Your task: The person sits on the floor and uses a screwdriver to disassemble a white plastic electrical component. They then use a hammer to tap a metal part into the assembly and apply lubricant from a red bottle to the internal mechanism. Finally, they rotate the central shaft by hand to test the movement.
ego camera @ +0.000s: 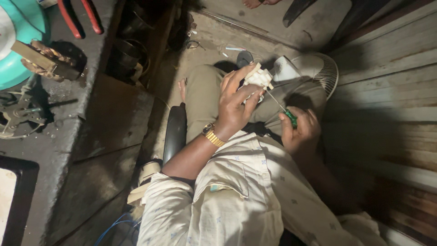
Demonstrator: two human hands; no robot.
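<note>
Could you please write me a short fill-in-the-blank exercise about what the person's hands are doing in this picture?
1. The left hand holds a small cream-white plastic part over the person's ____.
2. The right hand holds a screwdriver with a ____ handle.
3. A gold ____ sits on the left wrist.
4. On the bench at the upper left lie pliers with ____ handles.

Missing words: lap; green; watch; red
</note>
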